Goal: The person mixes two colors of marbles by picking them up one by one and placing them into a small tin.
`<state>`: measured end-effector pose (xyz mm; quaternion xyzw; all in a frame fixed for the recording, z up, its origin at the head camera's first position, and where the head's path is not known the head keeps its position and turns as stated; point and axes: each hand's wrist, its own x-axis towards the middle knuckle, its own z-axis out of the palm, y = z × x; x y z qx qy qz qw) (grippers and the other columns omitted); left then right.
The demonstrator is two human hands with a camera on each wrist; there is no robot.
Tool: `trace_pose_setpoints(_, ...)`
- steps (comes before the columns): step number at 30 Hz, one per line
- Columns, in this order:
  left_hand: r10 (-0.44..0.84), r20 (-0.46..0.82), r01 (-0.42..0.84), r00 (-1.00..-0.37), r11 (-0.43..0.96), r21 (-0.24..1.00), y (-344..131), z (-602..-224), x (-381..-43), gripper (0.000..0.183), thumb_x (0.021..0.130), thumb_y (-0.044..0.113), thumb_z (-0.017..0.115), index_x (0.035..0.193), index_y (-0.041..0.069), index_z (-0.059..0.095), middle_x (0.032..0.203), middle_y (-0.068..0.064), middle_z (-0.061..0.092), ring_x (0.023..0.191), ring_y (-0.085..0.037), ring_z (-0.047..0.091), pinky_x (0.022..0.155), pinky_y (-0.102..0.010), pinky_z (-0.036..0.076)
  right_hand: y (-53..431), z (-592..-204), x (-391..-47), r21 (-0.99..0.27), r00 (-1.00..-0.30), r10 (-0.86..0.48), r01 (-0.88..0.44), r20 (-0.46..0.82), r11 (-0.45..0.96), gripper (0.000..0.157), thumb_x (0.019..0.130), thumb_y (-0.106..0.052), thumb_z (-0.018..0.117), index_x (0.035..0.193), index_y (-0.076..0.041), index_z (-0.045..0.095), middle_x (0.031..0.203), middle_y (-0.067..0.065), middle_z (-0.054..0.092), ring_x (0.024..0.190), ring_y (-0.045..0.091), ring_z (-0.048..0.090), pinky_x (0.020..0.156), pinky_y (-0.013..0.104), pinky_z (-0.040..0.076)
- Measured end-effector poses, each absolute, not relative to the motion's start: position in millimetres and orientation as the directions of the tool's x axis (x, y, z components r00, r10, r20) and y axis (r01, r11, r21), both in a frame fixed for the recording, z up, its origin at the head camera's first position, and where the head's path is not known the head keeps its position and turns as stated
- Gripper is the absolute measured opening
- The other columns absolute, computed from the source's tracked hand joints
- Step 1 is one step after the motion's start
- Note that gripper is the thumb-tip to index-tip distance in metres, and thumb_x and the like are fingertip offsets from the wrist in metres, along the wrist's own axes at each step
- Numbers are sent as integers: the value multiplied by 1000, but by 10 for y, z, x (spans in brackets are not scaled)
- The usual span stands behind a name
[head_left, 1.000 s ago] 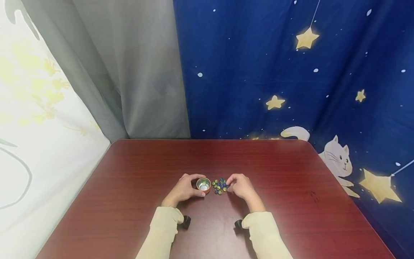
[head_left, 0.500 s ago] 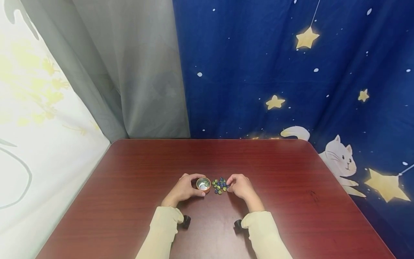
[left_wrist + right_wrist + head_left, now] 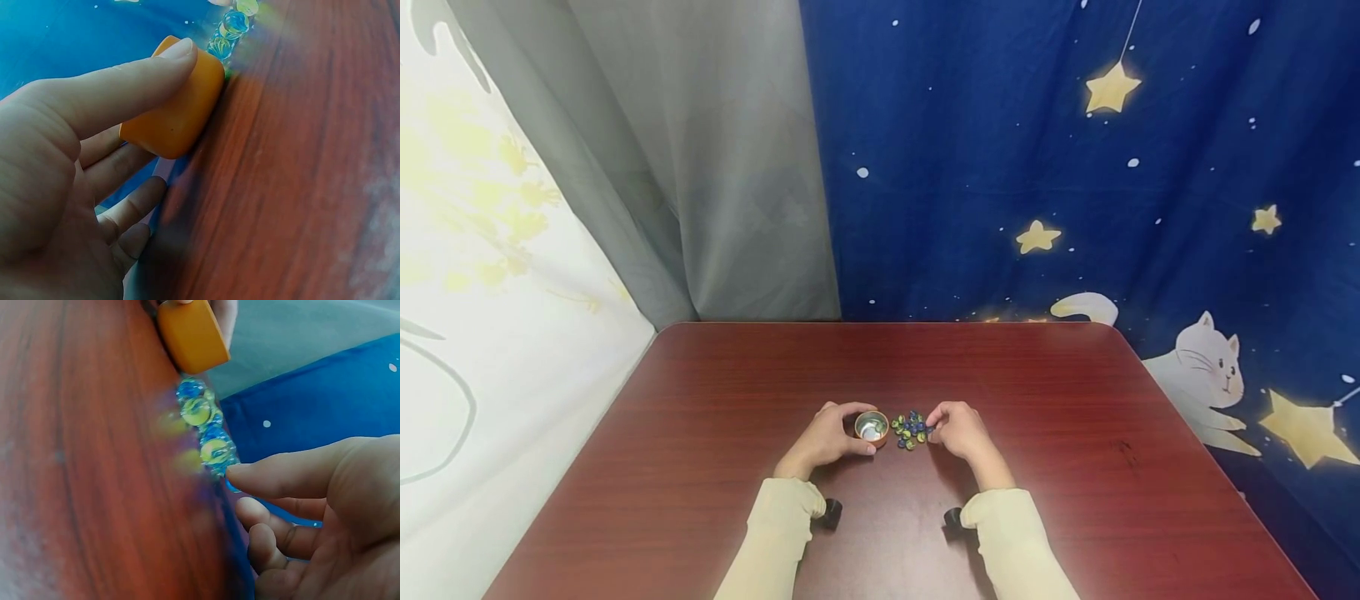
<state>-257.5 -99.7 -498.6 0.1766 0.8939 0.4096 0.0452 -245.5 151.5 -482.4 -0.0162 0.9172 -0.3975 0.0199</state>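
Note:
In the head view my left hand (image 3: 829,437) holds a small round cup (image 3: 872,440), orange outside and shiny silver inside, with thumb and fingers around its side. A greenish spot shows inside the cup. The left wrist view has the thumb lying along the cup's orange wall (image 3: 187,109). Just right of the cup, several glass marbles (image 3: 912,431), blue and yellow-green, lie in a cluster. At the cluster's right edge my right hand (image 3: 958,431) pinches a blue marble (image 3: 232,485) between thumb and fingertips, mostly hidden by the thumb in the right wrist view.
The dark red wood table (image 3: 760,367) spreads around both hands. Behind it hang a grey curtain (image 3: 752,208) and a blue curtain (image 3: 940,167) with stars and a cat. A black wrist device (image 3: 831,514) sits at the left cuff, another (image 3: 953,518) at the right.
The greenish spot inside the cup has shifted slightly to the right. The right part of the blue curtain has swayed rightward. Both hands stay almost where they were.

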Motion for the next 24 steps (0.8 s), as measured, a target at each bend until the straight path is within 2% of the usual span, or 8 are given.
trace_pose_setpoints(6, 350, 68, 282, -934, 607, 743, -997, -5008, -2581, 62, 63, 26, 93, 120, 24, 68, 103, 8, 65, 99, -19, 45, 87, -43, 40, 1496, -4783, -2451, -765, -998, -55, -44, 10, 642, 17, 68, 2, 70, 82, -9, 69, 69, -3, 63, 63, 13, 56, 63, 33, 45)
trace_pose_setpoints(24, 363, 86, 304, -928, 601, 739, -1012, -5003, -2601, 62, 62, 27, 93, 119, 23, 69, 102, 7, 67, 96, -19, 46, 85, -41, 39, 1187, -4738, -2383, -824, -980, -162, -183, 113, 536, 16, 75, 1, 76, 87, -7, 69, 72, -3, 64, 64, 11, 60, 61, 32, 48)
